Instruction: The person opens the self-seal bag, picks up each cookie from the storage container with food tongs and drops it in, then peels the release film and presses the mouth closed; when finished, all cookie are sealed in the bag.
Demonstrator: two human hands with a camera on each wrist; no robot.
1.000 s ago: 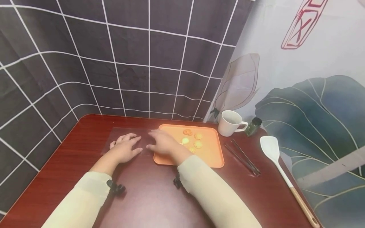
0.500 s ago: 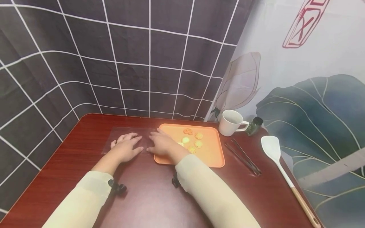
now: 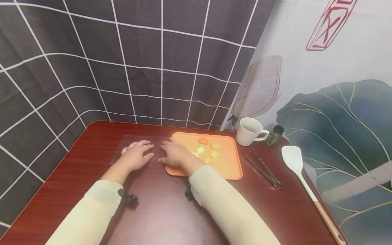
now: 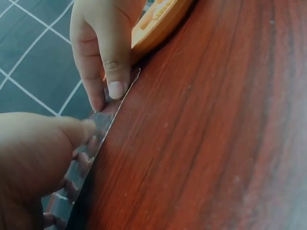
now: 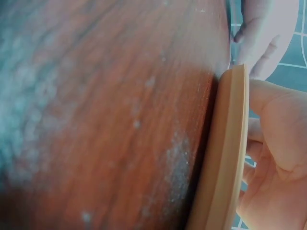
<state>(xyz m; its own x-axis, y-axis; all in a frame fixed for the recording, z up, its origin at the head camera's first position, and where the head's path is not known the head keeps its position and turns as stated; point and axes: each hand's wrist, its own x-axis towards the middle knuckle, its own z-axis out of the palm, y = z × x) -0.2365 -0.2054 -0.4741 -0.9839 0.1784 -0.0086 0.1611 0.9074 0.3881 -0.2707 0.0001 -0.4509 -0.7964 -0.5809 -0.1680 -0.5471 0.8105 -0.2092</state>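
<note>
A clear plastic sheet (image 3: 157,142) lies on the table, its near edge showing in the left wrist view. My left hand (image 3: 136,157) rests on its left part, fingers extended and thumb pointing right. My right hand (image 3: 177,154) reaches across the left rim of the orange tray (image 3: 229,165), with its fingertips at the sheet's right part. In the left wrist view, thumb and fingers of the right hand (image 4: 108,48) touch down by the sheet's edge. Several cookies (image 3: 214,145) lie on the tray. The right palm hides the tray's left side.
Right of the tray lie metal tongs (image 3: 263,169). Behind them stand a white mug (image 3: 249,132) and a small dark-lidded jar (image 3: 274,135). A white spatula (image 3: 294,160) with a wooden handle lies along the table's right edge. A dark checked curtain (image 3: 137,81) hangs behind.
My right hand has lowered its fingers onto the sheet's right part, pointing them further away from me. My left hand has barely moved. The head view has shifted slightly.
</note>
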